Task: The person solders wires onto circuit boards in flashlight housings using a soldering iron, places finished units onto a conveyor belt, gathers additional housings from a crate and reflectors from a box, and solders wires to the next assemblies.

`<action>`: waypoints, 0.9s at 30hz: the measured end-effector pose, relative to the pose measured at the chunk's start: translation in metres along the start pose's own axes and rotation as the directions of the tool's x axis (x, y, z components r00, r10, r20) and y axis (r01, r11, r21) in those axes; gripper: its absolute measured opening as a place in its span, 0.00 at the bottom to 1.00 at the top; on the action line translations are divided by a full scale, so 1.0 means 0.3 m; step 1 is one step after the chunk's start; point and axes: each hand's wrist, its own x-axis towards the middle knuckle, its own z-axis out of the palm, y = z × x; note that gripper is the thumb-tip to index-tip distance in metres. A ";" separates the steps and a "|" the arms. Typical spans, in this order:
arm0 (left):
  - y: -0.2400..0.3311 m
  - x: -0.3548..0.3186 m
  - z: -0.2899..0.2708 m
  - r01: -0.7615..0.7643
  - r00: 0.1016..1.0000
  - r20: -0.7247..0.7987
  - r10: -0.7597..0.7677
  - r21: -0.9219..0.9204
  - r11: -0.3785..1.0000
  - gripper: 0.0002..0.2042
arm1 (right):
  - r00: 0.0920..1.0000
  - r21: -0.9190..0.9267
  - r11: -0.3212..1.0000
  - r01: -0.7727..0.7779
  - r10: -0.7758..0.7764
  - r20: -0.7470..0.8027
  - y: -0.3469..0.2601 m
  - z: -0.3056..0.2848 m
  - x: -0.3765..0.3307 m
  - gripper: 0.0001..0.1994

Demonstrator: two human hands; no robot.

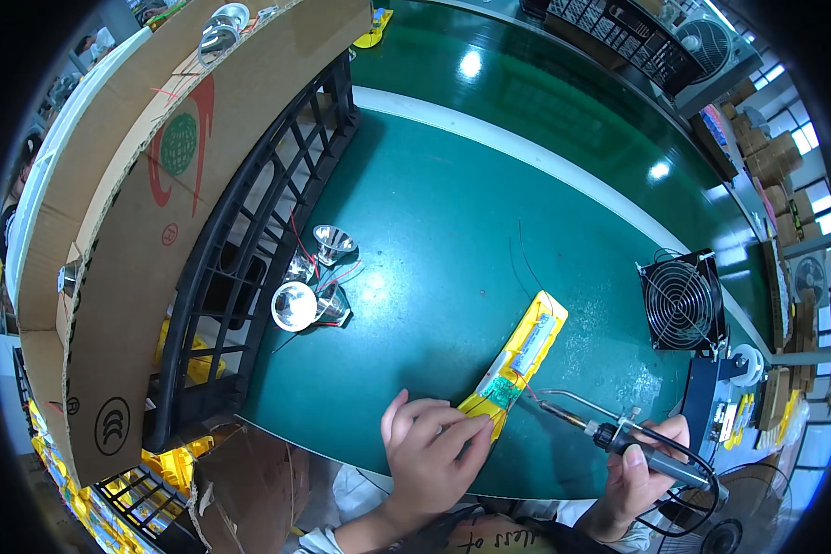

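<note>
A yellow plastic housing (552,309) lies slantwise on the green table in front of me. In it sit a blue-white battery cell (532,349) and, nearer me, a small green circuit board (501,391). My left hand (431,450) is closed at the housing's near end, its thumb and fingertips on the yellow edge. My right hand (644,473) grips a soldering iron (654,454) with a thin curved metal tube along its shaft. The iron's tip points left, close beside the circuit board; I cannot tell if it touches. Thin wires rise from the housing's far end.
Several shiny reflector cups (333,242) with red wires stand left on the table (415,212). Beyond them are a black plastic crate (217,286) and a cardboard box (111,305). A small black fan (681,300) stands right; a green conveyor belt (526,83) runs behind.
</note>
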 end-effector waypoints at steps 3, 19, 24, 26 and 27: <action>0.014 0.001 0.011 0.036 0.999 -0.026 -0.036 0.000 0.999 0.08 | 0.997 0.019 0.998 -0.060 0.059 0.042 -0.002 0.012 -0.017 0.15; 0.011 0.012 0.030 0.048 0.997 -0.065 -0.046 0.034 0.998 0.07 | 0.990 -0.038 0.990 -0.136 0.137 0.025 0.032 0.056 -0.020 0.14; 0.010 0.010 0.027 0.048 0.996 -0.071 -0.045 0.040 0.998 0.07 | 0.989 -0.033 0.989 -0.147 0.148 0.029 0.032 0.058 -0.020 0.14; 0.007 0.009 0.032 0.049 0.997 -0.061 -0.047 0.036 0.998 0.07 | 0.988 -0.033 0.988 -0.153 0.153 0.020 0.034 0.058 -0.019 0.14; 0.006 0.009 0.033 0.049 0.997 -0.060 -0.047 0.034 0.998 0.07 | 0.988 -0.034 0.988 -0.153 0.154 0.019 0.036 0.052 -0.020 0.14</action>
